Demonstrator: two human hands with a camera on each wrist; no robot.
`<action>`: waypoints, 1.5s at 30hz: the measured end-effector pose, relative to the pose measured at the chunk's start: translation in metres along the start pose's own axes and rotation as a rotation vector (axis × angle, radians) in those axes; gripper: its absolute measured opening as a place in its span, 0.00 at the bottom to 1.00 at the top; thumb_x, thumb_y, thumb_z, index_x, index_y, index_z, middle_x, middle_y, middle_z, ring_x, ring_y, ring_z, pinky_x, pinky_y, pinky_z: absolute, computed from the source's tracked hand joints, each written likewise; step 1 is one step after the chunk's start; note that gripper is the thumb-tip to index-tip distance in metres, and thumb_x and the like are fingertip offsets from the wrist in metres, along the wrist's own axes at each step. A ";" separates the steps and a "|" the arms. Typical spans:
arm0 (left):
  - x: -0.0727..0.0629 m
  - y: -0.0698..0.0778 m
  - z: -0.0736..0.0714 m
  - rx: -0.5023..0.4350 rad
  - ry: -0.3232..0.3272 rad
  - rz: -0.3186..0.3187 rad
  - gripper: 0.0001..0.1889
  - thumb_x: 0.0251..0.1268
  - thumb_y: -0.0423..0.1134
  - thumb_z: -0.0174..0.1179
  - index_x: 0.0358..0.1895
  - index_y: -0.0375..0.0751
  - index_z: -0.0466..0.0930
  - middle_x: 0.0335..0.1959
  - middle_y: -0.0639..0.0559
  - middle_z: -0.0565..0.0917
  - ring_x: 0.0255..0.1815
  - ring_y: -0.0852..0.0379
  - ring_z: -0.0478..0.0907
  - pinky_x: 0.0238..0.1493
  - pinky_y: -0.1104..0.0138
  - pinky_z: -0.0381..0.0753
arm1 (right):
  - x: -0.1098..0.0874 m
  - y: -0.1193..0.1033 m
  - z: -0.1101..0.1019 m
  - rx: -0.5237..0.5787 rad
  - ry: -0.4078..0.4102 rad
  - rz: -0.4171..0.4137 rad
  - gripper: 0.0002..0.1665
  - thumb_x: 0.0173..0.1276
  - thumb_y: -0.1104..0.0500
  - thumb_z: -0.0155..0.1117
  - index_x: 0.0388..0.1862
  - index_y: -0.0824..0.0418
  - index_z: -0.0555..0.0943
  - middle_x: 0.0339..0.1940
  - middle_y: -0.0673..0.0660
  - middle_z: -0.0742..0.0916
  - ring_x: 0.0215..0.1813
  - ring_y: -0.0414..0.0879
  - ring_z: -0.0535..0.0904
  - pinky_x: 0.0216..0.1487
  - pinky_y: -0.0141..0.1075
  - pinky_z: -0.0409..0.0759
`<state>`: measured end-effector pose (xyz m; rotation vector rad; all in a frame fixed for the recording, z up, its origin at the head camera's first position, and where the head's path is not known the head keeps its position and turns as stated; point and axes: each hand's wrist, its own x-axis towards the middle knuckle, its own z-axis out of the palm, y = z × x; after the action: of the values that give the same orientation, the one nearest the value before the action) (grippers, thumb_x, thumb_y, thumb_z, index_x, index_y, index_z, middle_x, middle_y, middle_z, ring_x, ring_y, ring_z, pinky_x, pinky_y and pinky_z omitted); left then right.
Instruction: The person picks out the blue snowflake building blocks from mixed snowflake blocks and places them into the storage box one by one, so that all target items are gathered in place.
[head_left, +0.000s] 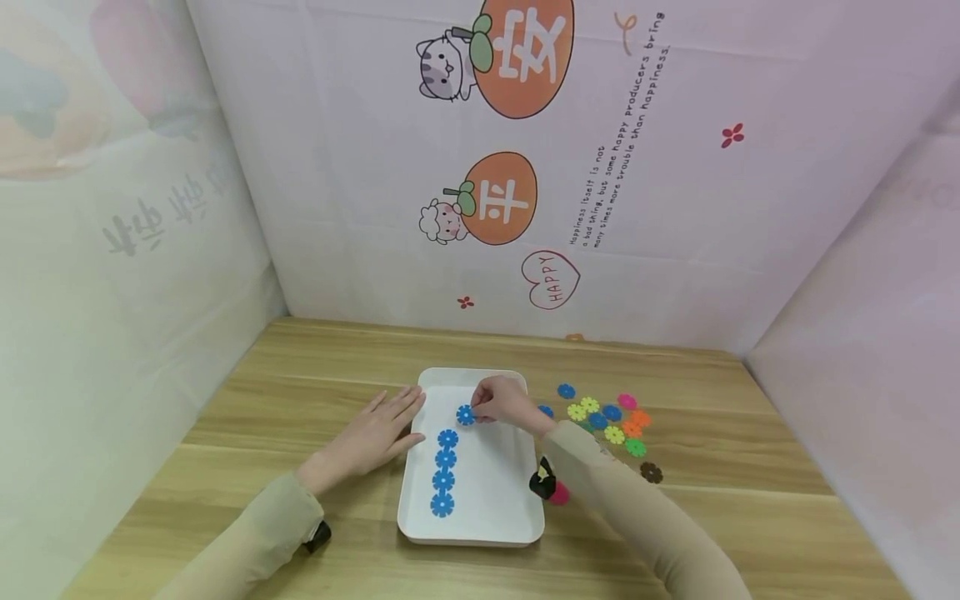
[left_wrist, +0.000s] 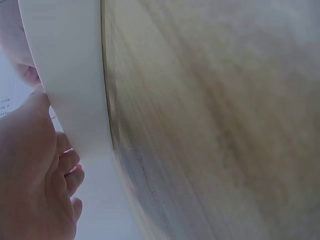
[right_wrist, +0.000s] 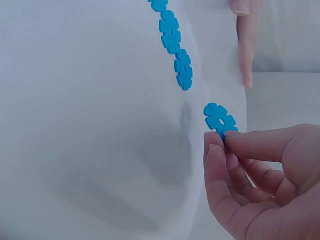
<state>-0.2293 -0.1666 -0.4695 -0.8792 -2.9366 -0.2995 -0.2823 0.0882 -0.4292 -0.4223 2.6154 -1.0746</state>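
Note:
My right hand [head_left: 502,400] pinches a blue snowflake disc [head_left: 465,415] between thumb and fingertips, above the white tray [head_left: 495,492]. The disc [right_wrist: 220,119] has notched edges and a small hole at its middle in the right wrist view. Several blue discs [head_left: 443,481] lie in a column along the tray's left part, just nearer to me than the held one. With fingers stretched out, my left hand [head_left: 375,433] rests at the tray's left rim. In the left wrist view its fingers [left_wrist: 67,162] lie along the tray's outer wall [left_wrist: 70,75].
Loose discs in yellow, blue, orange, green and pink lie right of the tray, among them a yellow disc [head_left: 615,435] and a brown disc [head_left: 651,472]. A pink disc [head_left: 559,493] lies partly under my right forearm. Printed cloth walls [head_left: 360,208] enclose the wooden table [head_left: 315,358].

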 end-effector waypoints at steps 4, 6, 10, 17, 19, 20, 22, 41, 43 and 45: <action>0.000 0.000 0.001 0.005 -0.002 -0.001 0.37 0.77 0.60 0.44 0.79 0.40 0.53 0.81 0.44 0.55 0.81 0.44 0.54 0.81 0.44 0.51 | 0.007 -0.003 0.010 -0.009 0.013 -0.006 0.03 0.66 0.65 0.68 0.34 0.65 0.82 0.31 0.56 0.86 0.31 0.43 0.83 0.37 0.30 0.86; 0.000 -0.001 0.001 0.005 -0.001 -0.001 0.37 0.77 0.60 0.44 0.79 0.40 0.53 0.81 0.44 0.55 0.81 0.45 0.54 0.81 0.44 0.51 | 0.010 -0.004 0.014 -0.016 0.016 -0.011 0.03 0.65 0.65 0.68 0.34 0.65 0.82 0.30 0.56 0.86 0.30 0.42 0.82 0.35 0.30 0.85; -0.001 -0.001 0.002 0.004 0.005 0.003 0.37 0.77 0.59 0.44 0.79 0.40 0.53 0.80 0.44 0.56 0.81 0.45 0.55 0.81 0.44 0.51 | 0.015 -0.005 0.020 -0.031 0.015 -0.014 0.03 0.65 0.65 0.68 0.33 0.65 0.83 0.30 0.56 0.86 0.28 0.41 0.81 0.35 0.29 0.85; 0.000 0.000 0.000 -0.006 0.011 0.005 0.37 0.77 0.58 0.45 0.78 0.39 0.54 0.80 0.43 0.56 0.81 0.44 0.55 0.80 0.43 0.52 | 0.017 -0.008 0.024 -0.036 0.011 0.028 0.03 0.66 0.64 0.68 0.35 0.64 0.83 0.30 0.56 0.87 0.29 0.42 0.82 0.38 0.30 0.85; 0.000 0.000 -0.001 -0.008 0.008 0.005 0.37 0.77 0.58 0.46 0.78 0.39 0.54 0.80 0.43 0.56 0.81 0.44 0.55 0.80 0.43 0.51 | 0.017 -0.008 0.024 -0.041 0.007 0.031 0.03 0.66 0.64 0.68 0.35 0.64 0.83 0.30 0.56 0.87 0.30 0.43 0.82 0.38 0.30 0.85; 0.000 0.001 -0.001 -0.008 0.008 0.005 0.37 0.77 0.58 0.46 0.78 0.39 0.54 0.80 0.43 0.56 0.81 0.44 0.55 0.80 0.43 0.51 | 0.017 -0.009 0.024 -0.044 0.005 0.032 0.03 0.66 0.64 0.68 0.35 0.64 0.83 0.30 0.56 0.87 0.30 0.43 0.82 0.38 0.30 0.85; 0.000 0.001 -0.001 -0.008 0.009 0.006 0.37 0.77 0.58 0.46 0.78 0.39 0.54 0.80 0.42 0.57 0.81 0.44 0.55 0.80 0.43 0.51 | 0.016 -0.010 0.024 -0.049 0.004 0.034 0.03 0.66 0.64 0.68 0.35 0.64 0.84 0.30 0.57 0.87 0.30 0.44 0.82 0.38 0.30 0.85; 0.000 0.001 0.000 0.006 0.002 0.001 0.37 0.77 0.59 0.45 0.78 0.39 0.53 0.80 0.44 0.56 0.81 0.44 0.54 0.81 0.44 0.51 | 0.003 -0.004 0.001 -0.070 0.036 -0.003 0.02 0.65 0.65 0.69 0.34 0.64 0.83 0.31 0.56 0.86 0.31 0.42 0.81 0.38 0.31 0.85; 0.000 0.001 0.000 0.004 0.004 0.004 0.37 0.77 0.59 0.45 0.78 0.39 0.53 0.80 0.43 0.56 0.81 0.44 0.54 0.81 0.44 0.51 | -0.002 -0.001 -0.007 -0.039 0.034 0.005 0.02 0.66 0.66 0.67 0.36 0.65 0.83 0.33 0.57 0.86 0.33 0.42 0.82 0.40 0.32 0.86; 0.000 0.001 0.000 -0.001 0.006 0.005 0.37 0.77 0.58 0.45 0.78 0.38 0.53 0.80 0.43 0.56 0.81 0.44 0.54 0.81 0.44 0.51 | -0.008 0.003 -0.015 -0.001 0.033 0.013 0.03 0.67 0.66 0.66 0.37 0.66 0.82 0.34 0.58 0.85 0.34 0.43 0.83 0.41 0.34 0.87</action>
<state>-0.2288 -0.1659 -0.4693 -0.8847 -2.9287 -0.3032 -0.2813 0.1030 -0.4202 -0.3911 2.6435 -1.0853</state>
